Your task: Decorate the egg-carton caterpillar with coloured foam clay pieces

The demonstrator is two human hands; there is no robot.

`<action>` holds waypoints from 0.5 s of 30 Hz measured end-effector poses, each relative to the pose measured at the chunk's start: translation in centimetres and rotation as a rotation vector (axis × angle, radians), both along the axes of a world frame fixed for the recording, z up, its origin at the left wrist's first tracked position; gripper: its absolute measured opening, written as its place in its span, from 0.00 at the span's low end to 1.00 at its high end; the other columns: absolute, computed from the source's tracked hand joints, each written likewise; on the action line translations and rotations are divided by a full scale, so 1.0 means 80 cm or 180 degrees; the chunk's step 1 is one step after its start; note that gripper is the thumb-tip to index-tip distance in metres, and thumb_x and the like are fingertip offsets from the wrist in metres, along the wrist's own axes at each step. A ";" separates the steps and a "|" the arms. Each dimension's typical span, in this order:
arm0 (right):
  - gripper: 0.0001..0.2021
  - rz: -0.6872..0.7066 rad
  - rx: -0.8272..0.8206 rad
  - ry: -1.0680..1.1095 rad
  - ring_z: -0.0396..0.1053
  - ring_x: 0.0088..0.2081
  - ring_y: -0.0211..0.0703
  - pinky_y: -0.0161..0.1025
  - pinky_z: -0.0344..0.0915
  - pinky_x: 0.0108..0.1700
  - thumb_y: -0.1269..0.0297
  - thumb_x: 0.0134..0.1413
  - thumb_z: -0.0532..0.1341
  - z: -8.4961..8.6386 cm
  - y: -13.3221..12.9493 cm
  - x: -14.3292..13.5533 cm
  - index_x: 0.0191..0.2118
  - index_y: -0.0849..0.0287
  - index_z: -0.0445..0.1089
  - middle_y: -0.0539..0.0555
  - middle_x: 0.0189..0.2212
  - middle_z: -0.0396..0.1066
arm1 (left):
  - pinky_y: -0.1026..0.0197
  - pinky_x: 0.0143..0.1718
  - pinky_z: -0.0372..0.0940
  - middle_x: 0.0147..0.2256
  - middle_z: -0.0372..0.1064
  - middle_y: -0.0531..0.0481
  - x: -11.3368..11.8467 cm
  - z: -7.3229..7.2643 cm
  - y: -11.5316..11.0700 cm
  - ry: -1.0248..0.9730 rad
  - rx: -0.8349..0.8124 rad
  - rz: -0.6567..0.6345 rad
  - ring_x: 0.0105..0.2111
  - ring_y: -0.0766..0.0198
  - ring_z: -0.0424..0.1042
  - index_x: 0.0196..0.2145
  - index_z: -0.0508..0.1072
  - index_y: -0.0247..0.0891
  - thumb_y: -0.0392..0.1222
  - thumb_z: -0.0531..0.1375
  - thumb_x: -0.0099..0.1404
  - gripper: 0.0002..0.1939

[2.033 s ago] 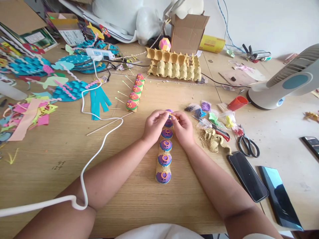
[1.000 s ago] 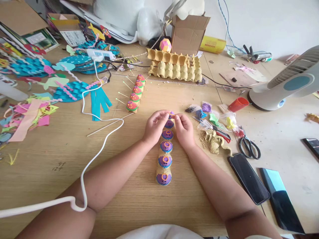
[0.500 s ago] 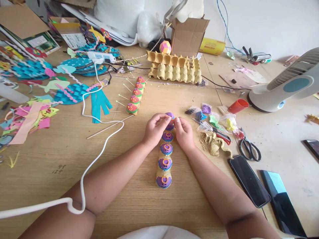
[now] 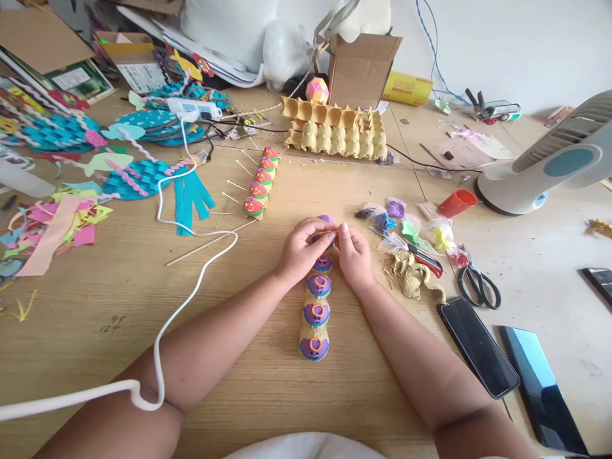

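A thin orange strand of what looks like modelling clay (image 4: 327, 232) is pinched between the fingertips of both hands. My left hand (image 4: 305, 250) holds one end, its fingers pressed together. At the other end, my right hand (image 4: 354, 256) grips with thumb and forefinger. Beneath them lies an egg-carton strip (image 4: 319, 333) whose bumps are covered in purple and blue. Orange rings and small dark marks sit on the nearer bumps. The fingers partly hide the far bumps.
A red-and-green bump strip (image 4: 259, 190) stands farther back left, near a white cable (image 4: 201, 280). To the right are clay bags (image 4: 396, 208), a box cutter (image 4: 427, 259), scissors (image 4: 479, 285), phones (image 4: 478, 347) and a fan (image 4: 540, 166). Egg cartons (image 4: 342, 140) stand behind.
Both hands have moved slightly, with the left fingertips shifting right and closer to the right ones. The orange strand stays between them.
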State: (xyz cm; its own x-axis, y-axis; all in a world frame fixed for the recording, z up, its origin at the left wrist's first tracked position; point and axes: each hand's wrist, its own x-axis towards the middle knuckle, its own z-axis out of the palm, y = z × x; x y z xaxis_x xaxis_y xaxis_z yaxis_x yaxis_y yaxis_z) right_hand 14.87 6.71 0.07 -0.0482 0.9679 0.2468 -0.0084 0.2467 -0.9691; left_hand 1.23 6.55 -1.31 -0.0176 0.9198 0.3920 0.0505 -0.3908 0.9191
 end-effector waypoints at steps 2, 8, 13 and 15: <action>0.29 -0.0009 -0.0028 -0.0003 0.55 0.27 0.37 0.38 0.61 0.33 0.34 0.63 0.58 0.000 0.000 0.000 0.26 0.56 0.66 0.47 0.22 0.59 | 0.52 0.59 0.69 0.44 0.79 0.45 0.000 0.001 0.000 0.0103 0.0111 0.0115 0.51 0.57 0.77 0.42 0.82 0.42 0.44 0.66 0.69 0.07; 0.27 0.0113 -0.0097 0.0003 0.60 0.29 0.39 0.39 0.63 0.36 0.35 0.62 0.59 0.000 -0.002 -0.001 0.28 0.56 0.69 0.48 0.24 0.64 | 0.52 0.57 0.70 0.43 0.79 0.46 -0.001 -0.001 0.001 0.0248 0.0245 0.0384 0.49 0.57 0.77 0.40 0.81 0.42 0.43 0.66 0.69 0.05; 0.24 0.0191 -0.0115 0.0046 0.65 0.33 0.41 0.39 0.65 0.41 0.38 0.64 0.60 0.001 -0.001 -0.001 0.30 0.56 0.72 0.50 0.28 0.70 | 0.52 0.59 0.70 0.49 0.79 0.44 -0.001 -0.002 0.000 0.0131 0.0106 0.0154 0.52 0.57 0.77 0.48 0.79 0.42 0.42 0.66 0.69 0.10; 0.25 0.0139 -0.0121 0.0026 0.63 0.31 0.40 0.39 0.64 0.38 0.38 0.64 0.59 0.001 -0.001 -0.001 0.29 0.56 0.70 0.49 0.26 0.67 | 0.52 0.60 0.69 0.49 0.79 0.44 -0.001 -0.001 0.000 0.0162 0.0118 0.0112 0.52 0.57 0.77 0.48 0.79 0.42 0.42 0.66 0.69 0.11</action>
